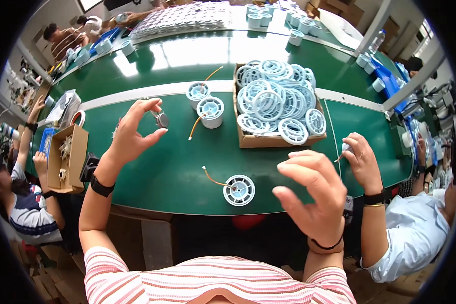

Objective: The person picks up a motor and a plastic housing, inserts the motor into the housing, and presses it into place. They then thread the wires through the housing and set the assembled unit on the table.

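Note:
My left hand (131,133) is raised over the left part of the table, its thumb and index finger spread wide. Close to its fingertips is a small round grey metal piece (161,120); whether a finger touches it I cannot tell. My right hand (315,191) hovers near the front edge, empty, with fingers curved and apart. Between the hands, a light-blue spoked round part (239,191) lies on the green table, an orange wire (214,178) running out of its middle. Farther back stand two light-blue cup-shaped housings (211,120) (193,100), also with orange wires.
A cardboard box (283,142) heaped with light-blue rings stands behind my right hand. At right, a co-worker's hand (362,159) holds a small wired piece. Another cardboard box (78,157) sits at left near another person. Across the back are more cups (296,37) and a white tray stack (180,20).

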